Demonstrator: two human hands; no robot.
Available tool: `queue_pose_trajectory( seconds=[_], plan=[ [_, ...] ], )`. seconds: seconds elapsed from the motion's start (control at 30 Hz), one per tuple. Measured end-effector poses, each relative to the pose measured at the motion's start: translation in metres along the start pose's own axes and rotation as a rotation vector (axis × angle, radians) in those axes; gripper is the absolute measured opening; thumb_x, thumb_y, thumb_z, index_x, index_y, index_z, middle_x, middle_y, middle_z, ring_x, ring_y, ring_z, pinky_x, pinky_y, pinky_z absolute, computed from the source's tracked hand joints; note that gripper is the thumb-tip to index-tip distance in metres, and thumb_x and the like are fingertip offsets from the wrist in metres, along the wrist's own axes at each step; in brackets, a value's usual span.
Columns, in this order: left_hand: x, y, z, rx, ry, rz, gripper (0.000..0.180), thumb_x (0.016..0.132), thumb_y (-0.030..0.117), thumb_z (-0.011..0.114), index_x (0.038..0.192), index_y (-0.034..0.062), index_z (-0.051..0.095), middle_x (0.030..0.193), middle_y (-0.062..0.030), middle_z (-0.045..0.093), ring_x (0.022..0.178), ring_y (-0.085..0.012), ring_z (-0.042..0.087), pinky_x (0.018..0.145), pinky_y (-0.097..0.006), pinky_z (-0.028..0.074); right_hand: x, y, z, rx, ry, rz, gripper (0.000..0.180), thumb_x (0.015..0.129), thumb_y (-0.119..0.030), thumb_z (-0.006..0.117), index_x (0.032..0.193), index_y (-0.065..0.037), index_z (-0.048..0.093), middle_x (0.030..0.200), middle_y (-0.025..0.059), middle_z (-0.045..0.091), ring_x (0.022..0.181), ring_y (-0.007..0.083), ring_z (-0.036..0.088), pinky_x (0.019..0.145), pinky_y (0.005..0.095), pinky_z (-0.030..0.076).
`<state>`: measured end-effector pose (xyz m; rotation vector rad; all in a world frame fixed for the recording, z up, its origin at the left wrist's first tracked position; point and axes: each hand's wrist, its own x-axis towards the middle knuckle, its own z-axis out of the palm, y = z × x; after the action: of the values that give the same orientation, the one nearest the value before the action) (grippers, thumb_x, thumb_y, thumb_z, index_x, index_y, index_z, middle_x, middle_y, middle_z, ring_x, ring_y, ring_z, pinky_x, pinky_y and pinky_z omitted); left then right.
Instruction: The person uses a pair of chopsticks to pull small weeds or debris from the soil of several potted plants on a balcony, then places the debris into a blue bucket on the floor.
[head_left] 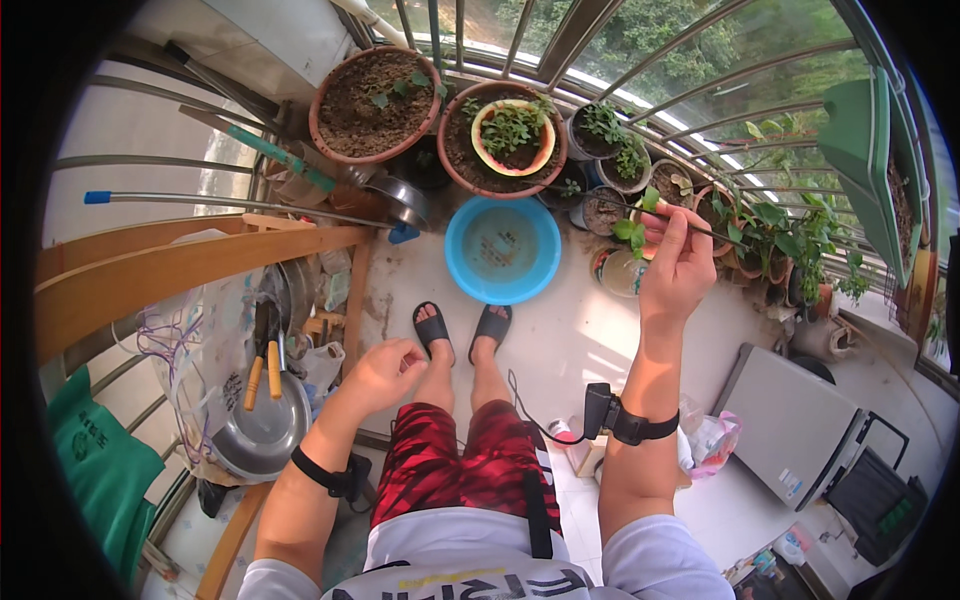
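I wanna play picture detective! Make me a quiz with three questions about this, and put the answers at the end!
1. Which hand holds the thin, dark rod?
2. True or false: the round, blue plastic basin rests on the pale floor.
3. What colour are the narrow straps on both arms: (a) red, (b) black, (c) white?

Key: 1. The right hand. 2. True. 3. (b).

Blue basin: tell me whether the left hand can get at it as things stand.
Probably yes, by stooping: the left hand looks empty, and nothing covers the blue basin on the floor.
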<state>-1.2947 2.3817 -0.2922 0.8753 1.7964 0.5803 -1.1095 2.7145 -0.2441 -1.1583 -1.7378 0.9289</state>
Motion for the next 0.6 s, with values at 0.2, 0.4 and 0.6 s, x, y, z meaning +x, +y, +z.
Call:
queue_pose_trajectory(
  seconds=[0.2, 0.4, 0.6],
  plan=[
    [0.005, 0.005, 0.003, -0.015, -0.031, -0.013, 0.021, 0.092, 0.016, 0.072, 0.102, -0.0022, 0.068, 0.090, -0.0176, 0.070, 0.082, -0.0283, 0.071, 0.074, -0.038, 0.057, 0.027, 0.005, -0.014, 0.012, 0.026, -0.073, 0.018, 0.108, -0.009, 0.054, 0.107, 0.005, 0.065, 0.097, 0.0089, 0.072, 0.081, 0.0143, 0.073, 0.071, 0.0254, 0.058],
    [0.011, 0.015, 0.006, 0.000, -0.039, -0.003, 0.022, 0.093, 0.017, 0.071, 0.103, -0.0022, 0.068, 0.091, -0.0172, 0.070, 0.082, -0.0279, 0.071, 0.074, -0.038, 0.057, 0.041, 0.009, -0.013, -0.007, 0.054, -0.071, 0.018, 0.108, -0.010, 0.054, 0.107, 0.005, 0.065, 0.095, 0.0090, 0.072, 0.081, 0.0142, 0.073, 0.070, 0.0254, 0.058],
    [0.014, 0.022, 0.008, 0.022, -0.053, -0.020, 0.022, 0.093, 0.016, 0.071, 0.103, -0.0028, 0.069, 0.092, -0.0172, 0.070, 0.083, -0.0279, 0.071, 0.074, -0.038, 0.057, 0.049, 0.023, -0.009, 0.041, 0.023, -0.045, 0.018, 0.107, -0.010, 0.054, 0.106, 0.005, 0.065, 0.096, 0.0098, 0.073, 0.081, 0.0159, 0.074, 0.071, 0.0262, 0.059]
  ],
)
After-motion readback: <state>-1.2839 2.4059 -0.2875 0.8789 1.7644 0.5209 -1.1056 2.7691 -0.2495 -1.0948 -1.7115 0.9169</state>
